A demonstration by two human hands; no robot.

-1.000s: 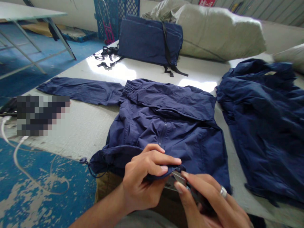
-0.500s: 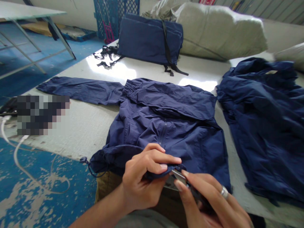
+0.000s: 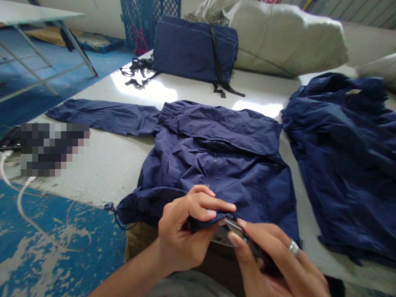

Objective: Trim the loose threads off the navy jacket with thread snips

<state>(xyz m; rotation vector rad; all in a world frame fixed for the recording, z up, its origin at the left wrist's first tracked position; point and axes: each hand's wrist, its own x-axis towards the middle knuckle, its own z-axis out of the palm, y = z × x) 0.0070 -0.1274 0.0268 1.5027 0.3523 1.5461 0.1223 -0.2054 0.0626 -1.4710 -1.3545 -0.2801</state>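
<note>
A navy jacket (image 3: 198, 165) with a front zipper lies on the table in front of me, its hem at the near edge. My left hand (image 3: 187, 227) pinches the hem between thumb and fingers, folding it up. In my right hand (image 3: 272, 255), which wears a ring, are thread snips (image 3: 234, 226) with a silver blade and a dark body mostly covered by my fingers. The blade tip touches or nearly touches the hem beside my left fingertips. A drawcord with a dark cord stopper (image 3: 109, 206) hangs from the hem's left corner.
More navy garments (image 3: 346, 161) are heaped on the right of the table (image 3: 123, 152). Behind stand a strapped navy bundle (image 3: 192, 51) and a large pale sack (image 3: 287, 37). Black straps (image 3: 136, 72) lie at the back left. White cables (image 3: 23, 198) hang over the left edge near a pixelated patch.
The snips' blade has shifted very slightly at the hem, and the fingers around it have moved a little. The jacket lies as before; the whole view has drifted slightly.
</note>
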